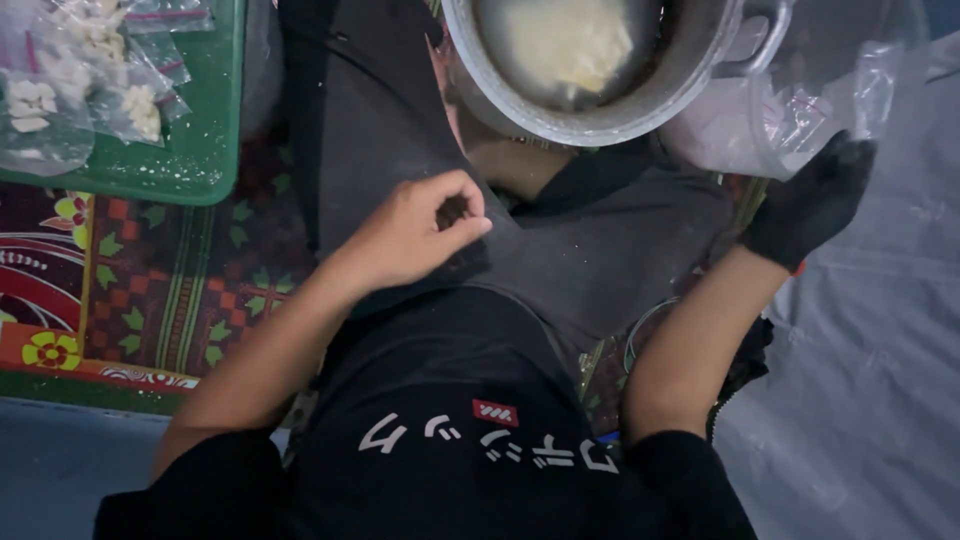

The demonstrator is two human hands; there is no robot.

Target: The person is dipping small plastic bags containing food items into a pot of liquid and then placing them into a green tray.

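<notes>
Head view: at far left we see one green tray [205, 150] carrying several clear plastic bags [90, 70] of white pieces, too bunched to count, above a patterned mat [150, 290]. Our bare left hand [410, 235] rests on the dark-trousered lap, fingers pinched together; whether anything sits between them we cannot tell. One metal pot [600, 110] with pale contents stands ahead. At right, our black-gloved right hand [810, 200] is closed on one clear plastic bag [790, 110] beside the pot.
</notes>
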